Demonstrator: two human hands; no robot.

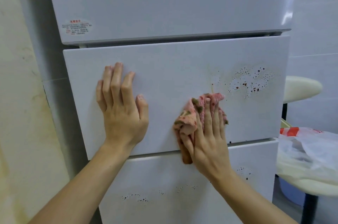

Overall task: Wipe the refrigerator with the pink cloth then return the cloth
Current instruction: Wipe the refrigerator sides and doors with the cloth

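Note:
A white refrigerator (173, 70) with three stacked door panels fills the view. My right hand (210, 137) presses a crumpled pink cloth (190, 114), stained green and brown, against the middle panel, with its thumb curled round the cloth. Dark red-brown splatter spots (250, 81) lie on the middle panel just up and right of the cloth. More spots (139, 198) dot the lower panel. My left hand (121, 106) rests flat on the left part of the middle panel, fingers straight.
A stained cream wall (20, 95) stands to the left of the refrigerator. To the right are a cream stool seat (301, 86), a white plastic bag with red print (311, 143) on a cream surface, and a blue bin (289, 190) below.

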